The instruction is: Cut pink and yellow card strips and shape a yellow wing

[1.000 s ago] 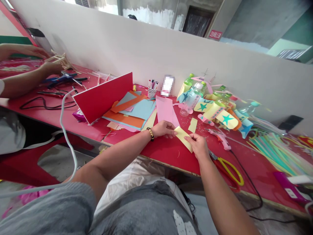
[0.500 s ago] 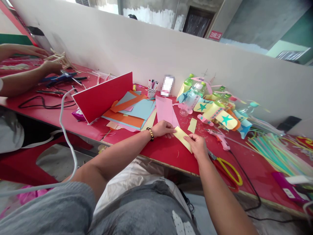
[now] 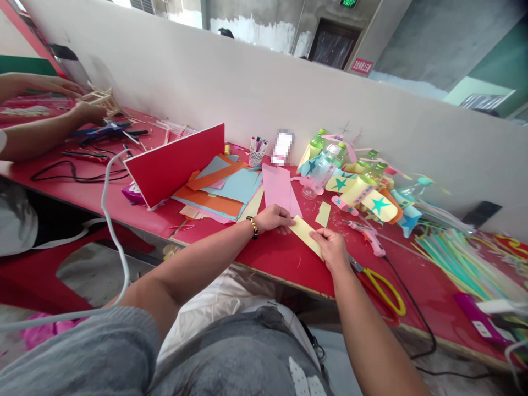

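A pale yellow strip of paper is held slantwise just over the red table, between my two hands. My left hand, with a beaded bracelet at the wrist, pinches its upper left end. Near the lower right end, my right hand grips it with the thumb on top. Beyond the strip lie a small yellow paper piece and pink paper sheets. Scissors with yellow and red handles rest right of my right wrist, below a pink glue gun.
Bottle-and-paper planes crowd the back right, beside long coloured strips. Stacked coloured paper lies behind my left hand, near a red divider board and a pen cup. At far left, a person's hands hold a wooden stick frame.
My head view has shifted slightly. Both hands keep their hold on the yellow paper strip, with hardly any movement.
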{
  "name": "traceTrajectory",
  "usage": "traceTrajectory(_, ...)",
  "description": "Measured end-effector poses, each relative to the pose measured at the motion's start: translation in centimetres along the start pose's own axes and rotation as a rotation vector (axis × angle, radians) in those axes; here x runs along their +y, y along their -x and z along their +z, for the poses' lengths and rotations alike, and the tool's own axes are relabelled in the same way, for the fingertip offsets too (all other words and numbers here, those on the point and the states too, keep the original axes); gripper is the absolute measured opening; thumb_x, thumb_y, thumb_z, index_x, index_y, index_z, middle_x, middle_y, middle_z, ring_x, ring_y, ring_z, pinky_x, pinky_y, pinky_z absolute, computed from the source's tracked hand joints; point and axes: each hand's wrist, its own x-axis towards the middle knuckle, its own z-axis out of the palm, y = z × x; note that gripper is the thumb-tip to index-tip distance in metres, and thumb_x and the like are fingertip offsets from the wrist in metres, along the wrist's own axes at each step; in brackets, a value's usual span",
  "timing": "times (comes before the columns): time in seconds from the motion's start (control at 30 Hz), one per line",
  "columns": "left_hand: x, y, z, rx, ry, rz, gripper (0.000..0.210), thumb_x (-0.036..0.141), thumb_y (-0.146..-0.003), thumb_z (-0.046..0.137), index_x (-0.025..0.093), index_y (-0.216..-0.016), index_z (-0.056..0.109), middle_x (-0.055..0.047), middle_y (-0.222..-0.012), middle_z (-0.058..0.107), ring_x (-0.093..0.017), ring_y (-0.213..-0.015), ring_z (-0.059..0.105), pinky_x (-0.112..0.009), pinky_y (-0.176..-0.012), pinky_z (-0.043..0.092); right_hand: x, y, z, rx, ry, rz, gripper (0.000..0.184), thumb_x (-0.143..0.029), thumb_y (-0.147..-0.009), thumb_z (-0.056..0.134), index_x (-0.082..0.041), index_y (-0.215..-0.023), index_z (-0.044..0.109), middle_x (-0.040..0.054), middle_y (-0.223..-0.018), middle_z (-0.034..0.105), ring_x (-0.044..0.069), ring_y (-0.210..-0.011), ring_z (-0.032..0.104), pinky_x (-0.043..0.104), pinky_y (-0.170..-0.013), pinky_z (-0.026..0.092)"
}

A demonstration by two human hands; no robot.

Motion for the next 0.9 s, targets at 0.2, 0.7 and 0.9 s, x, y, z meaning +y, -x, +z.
traceTrajectory(0.2,-0.40,-0.26,-0.13,0.048,-0.020,0.074,0.035,0.040,-0.061,0.078,0.011,-0.078,0.065,0.001,-0.060,0.062,-0.009,-0.053,0.058,-0.020,-0.054,0.047,-0.20,0.05,0.03,-0.017,-0.006,0.008,0.033,-0.052,-0.068,0.068,-0.019,-0.065,0.064,-0.0026,-0.054,0.056,0.014,-0.052,0.049,0.026,-0.050,0.038)
traceTrajectory(0.7,-0.48,-0.21,-0.17,0.071,-0.038,0.114,0.025,0.032,-0.064,0.074,0.011,-0.066,0.060,0.002,-0.050,0.057,-0.008,-0.045,0.053,-0.018,-0.048,0.041,0.07,0.09,0.00,-0.024,-0.099,0.032,0.031,-0.050,-0.066,0.070,-0.020,-0.064,0.064,-0.0021,-0.056,0.059,0.016,-0.054,0.053,0.027,-0.053,0.042)
traceTrajectory(0.9,-0.44,-0.26,-0.32,0.078,0.009,0.122,0.025,0.030,-0.062,0.075,0.011,-0.065,0.059,0.003,-0.048,0.054,-0.007,-0.043,0.051,-0.019,-0.047,0.041,0.15,0.05,-0.18,-0.027,-0.202,0.034,0.027,-0.045,-0.068,0.071,-0.020,-0.064,0.065,-0.0028,-0.055,0.057,0.013,-0.053,0.050,0.026,-0.053,0.041)
